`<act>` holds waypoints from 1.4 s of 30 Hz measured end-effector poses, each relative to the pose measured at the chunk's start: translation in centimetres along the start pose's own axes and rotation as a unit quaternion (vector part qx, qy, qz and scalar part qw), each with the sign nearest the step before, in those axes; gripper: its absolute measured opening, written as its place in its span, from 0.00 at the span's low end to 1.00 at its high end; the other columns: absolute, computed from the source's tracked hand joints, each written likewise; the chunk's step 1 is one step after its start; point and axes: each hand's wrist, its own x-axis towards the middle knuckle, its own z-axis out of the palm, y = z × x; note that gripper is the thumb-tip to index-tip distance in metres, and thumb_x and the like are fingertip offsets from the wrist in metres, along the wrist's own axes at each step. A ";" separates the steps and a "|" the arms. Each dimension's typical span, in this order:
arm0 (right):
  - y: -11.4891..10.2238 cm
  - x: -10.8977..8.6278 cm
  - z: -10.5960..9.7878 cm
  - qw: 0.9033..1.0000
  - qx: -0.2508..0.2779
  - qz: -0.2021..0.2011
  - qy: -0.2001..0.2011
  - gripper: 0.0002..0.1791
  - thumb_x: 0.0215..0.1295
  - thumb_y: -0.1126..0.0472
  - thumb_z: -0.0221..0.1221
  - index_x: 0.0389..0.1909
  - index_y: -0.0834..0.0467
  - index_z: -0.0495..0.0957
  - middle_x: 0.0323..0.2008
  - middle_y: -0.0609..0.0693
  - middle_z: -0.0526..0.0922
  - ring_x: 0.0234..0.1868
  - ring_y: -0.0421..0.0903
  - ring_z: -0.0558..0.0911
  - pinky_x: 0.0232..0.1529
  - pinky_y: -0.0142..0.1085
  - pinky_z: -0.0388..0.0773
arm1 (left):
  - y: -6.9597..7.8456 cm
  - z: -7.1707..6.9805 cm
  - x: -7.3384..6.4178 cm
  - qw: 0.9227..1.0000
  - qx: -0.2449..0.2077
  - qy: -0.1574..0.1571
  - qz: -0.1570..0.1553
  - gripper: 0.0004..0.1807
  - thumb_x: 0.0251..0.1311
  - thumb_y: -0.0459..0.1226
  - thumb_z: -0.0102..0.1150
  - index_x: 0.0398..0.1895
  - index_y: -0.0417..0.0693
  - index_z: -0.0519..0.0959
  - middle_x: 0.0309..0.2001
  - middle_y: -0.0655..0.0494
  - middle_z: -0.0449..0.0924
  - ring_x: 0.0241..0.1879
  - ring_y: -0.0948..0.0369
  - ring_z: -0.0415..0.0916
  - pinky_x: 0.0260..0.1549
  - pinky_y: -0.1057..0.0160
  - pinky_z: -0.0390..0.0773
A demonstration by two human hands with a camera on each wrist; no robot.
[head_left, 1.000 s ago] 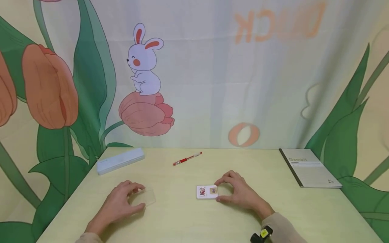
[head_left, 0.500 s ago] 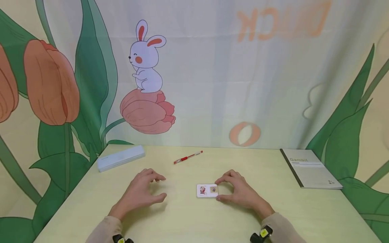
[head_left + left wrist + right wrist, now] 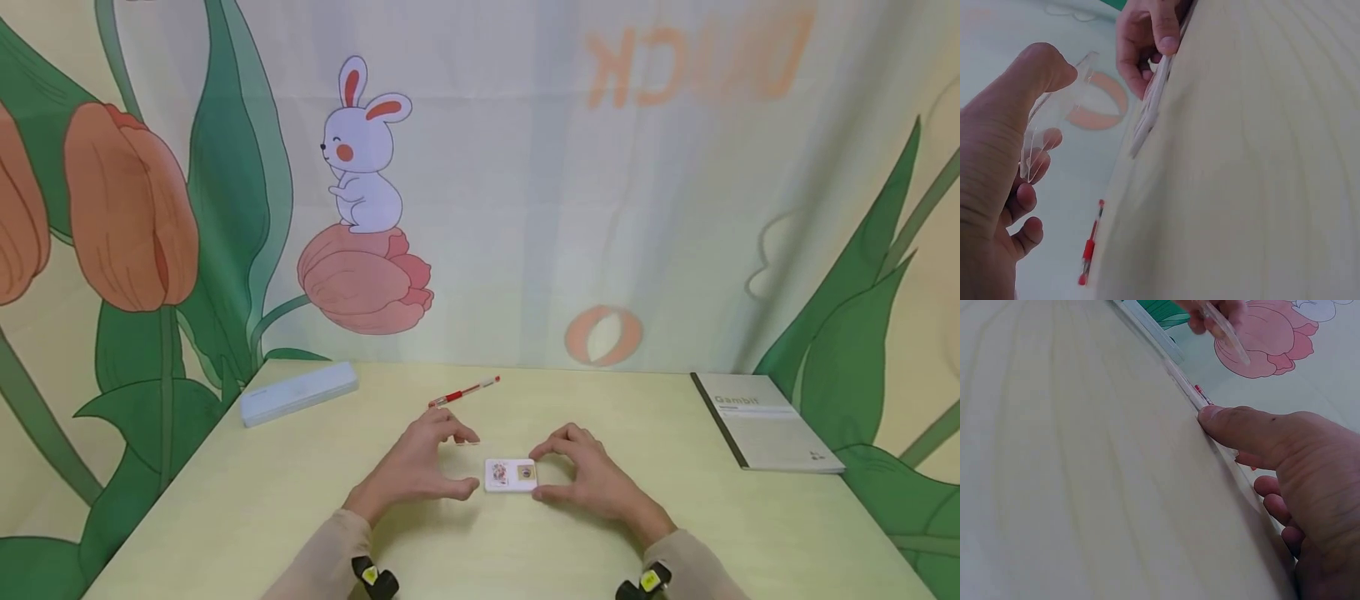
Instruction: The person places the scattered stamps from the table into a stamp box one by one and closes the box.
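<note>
A small flat white case point(image 3: 512, 475) with two little printed pictures on its face lies on the table in the head view. My right hand point(image 3: 588, 475) grips its right end, thumb at the near corner and a finger at the far one. My left hand point(image 3: 423, 467) is just left of the case. Between thumb and fingers it holds a thin clear plastic cover point(image 3: 1054, 109), plain in the left wrist view but faint in the head view. In the right wrist view this cover hangs above the table, apart from the case.
A red pen point(image 3: 465, 391) lies behind my left hand. At the table's back left is a pale blue box point(image 3: 300, 394). A notebook point(image 3: 765, 423) with a dark spine lies at the right. A printed curtain point(image 3: 495, 208) hangs behind the table.
My left hand has travelled right across the table with the clear cover, from well left of the white case to right beside it. The right hand and the case have stayed put.
</note>
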 end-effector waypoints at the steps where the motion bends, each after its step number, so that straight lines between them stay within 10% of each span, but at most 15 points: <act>1: 0.0 0.0 0.0 1.000 0.003 0.001 -0.001 0.26 0.59 0.43 0.83 0.58 0.39 0.88 0.55 0.44 0.77 0.61 0.47 0.73 0.68 0.58 0.63 | 0.1 0.5 0.3 1.000 -0.008 -0.008 -0.002 0.28 0.49 0.48 0.85 0.54 0.50 0.90 0.48 0.51 0.84 0.51 0.53 0.78 0.52 0.55 0.76; 12: 0.0 -0.1 0.4 1.000 0.002 -0.010 0.004 0.26 0.60 0.42 0.82 0.57 0.40 0.87 0.55 0.43 0.77 0.61 0.48 0.74 0.66 0.57 0.64 | 0.1 4.0 2.6 0.998 0.033 -0.058 0.009 0.27 0.52 0.50 0.84 0.55 0.52 0.91 0.47 0.59 0.82 0.51 0.58 0.75 0.54 0.59 0.77; 42: 0.0 -0.1 0.1 1.000 0.002 -0.007 -0.003 0.33 0.60 0.41 0.82 0.65 0.44 0.85 0.58 0.44 0.77 0.65 0.50 0.73 0.71 0.64 0.61 | -0.2 5.4 2.7 0.993 0.089 -0.076 -0.003 0.32 0.59 0.56 0.82 0.64 0.56 0.89 0.52 0.63 0.81 0.55 0.64 0.73 0.60 0.59 0.79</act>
